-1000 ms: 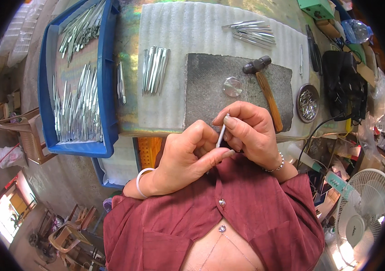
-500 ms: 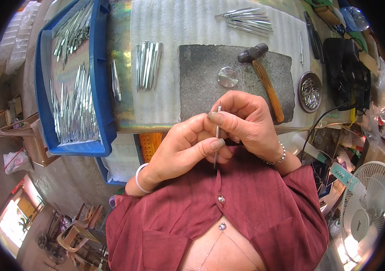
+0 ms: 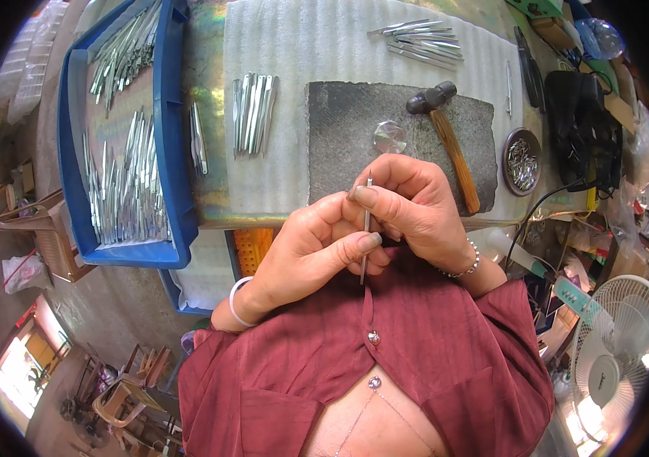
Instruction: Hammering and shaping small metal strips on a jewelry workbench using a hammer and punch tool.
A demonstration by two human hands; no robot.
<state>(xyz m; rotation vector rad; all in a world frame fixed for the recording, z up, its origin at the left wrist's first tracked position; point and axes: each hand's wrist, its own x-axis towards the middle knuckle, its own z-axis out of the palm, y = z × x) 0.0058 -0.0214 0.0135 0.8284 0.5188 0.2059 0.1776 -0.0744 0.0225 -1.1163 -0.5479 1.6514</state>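
A slim silver metal rod (image 3: 366, 221) stands upright between my two hands, over the front edge of the table. My left hand (image 3: 324, 244) pinches its lower part between thumb and curled fingers. At its upper end, the thumb and forefinger of my right hand (image 3: 412, 198) close on the tip; the exact contact is partly hidden. Just beyond my fingers lies a dark grey slab (image 3: 340, 114) with a small clear round disc (image 3: 390, 137) on it. A hammer (image 3: 450, 141) with a wooden handle rests on the slab's right side.
A blue tray (image 3: 176, 152) on the left holds many slender silver pieces. Similar pieces lie in a row (image 3: 253, 114) and a fanned pile (image 3: 423, 42) on white foam sheet (image 3: 294, 46). A round dish (image 3: 522, 161) of small metal parts sits right; a fan (image 3: 618, 343) stands lower right.
The table and its things have shifted slightly right and down in view. Both hands keep nearly the same grip on the rod.
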